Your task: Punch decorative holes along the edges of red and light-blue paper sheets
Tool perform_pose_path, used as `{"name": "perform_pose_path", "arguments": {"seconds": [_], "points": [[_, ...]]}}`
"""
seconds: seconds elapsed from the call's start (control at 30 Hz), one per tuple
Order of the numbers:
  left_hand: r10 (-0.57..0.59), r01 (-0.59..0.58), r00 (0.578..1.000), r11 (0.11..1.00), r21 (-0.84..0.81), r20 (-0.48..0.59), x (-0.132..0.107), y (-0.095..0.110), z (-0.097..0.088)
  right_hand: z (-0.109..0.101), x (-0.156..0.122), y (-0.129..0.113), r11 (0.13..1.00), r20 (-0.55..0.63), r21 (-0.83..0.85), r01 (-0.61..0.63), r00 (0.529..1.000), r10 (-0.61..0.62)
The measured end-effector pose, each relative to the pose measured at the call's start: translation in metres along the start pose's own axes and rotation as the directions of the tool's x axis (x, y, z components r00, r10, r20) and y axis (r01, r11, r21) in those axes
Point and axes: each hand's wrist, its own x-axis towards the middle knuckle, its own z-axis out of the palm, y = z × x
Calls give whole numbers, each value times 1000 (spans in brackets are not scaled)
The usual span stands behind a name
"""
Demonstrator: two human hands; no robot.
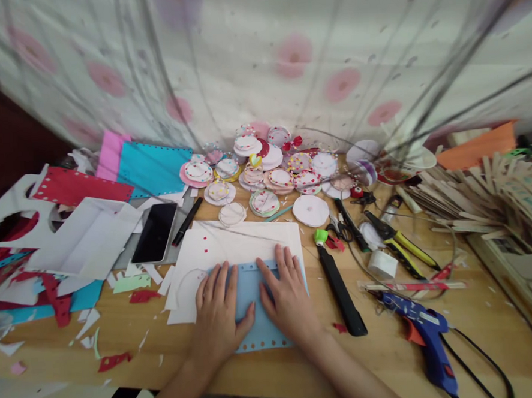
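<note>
A light blue sheet (259, 319) lies on the table, with small punched holes along its near and far edges. My left hand (221, 304) rests flat on its left side, fingers pointing away from me and thumb apart. On the right side, my right hand (287, 291) presses flat with its fingers spread. Part of the sheet is hidden under both hands. Beneath it are white sheets (245, 239) of paper, one with small red spots and a faint curved line at the left.
Layered paper rounds (278, 177) stand behind the sheets. At right are a black-handled tool (341, 290), yellow-handled pliers (408, 250), a blue glue gun (417, 319) with its cord, and wooden sticks (459, 193). At left lie a phone (155, 233), a white box (88, 234) and scattered paper scraps.
</note>
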Motion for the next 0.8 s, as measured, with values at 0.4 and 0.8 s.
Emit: {"name": "perform_pose_path", "arguments": {"seconds": [0.4, 0.8], "points": [[4, -5, 999, 999, 44, 33, 2, 3, -3, 5, -1, 3, 1000, -16, 15, 4, 1000, -4], [39, -48, 990, 997, 66, 133, 7, -8, -14, 6, -2, 2, 1000, -29, -16, -8, 1000, 8]]}}
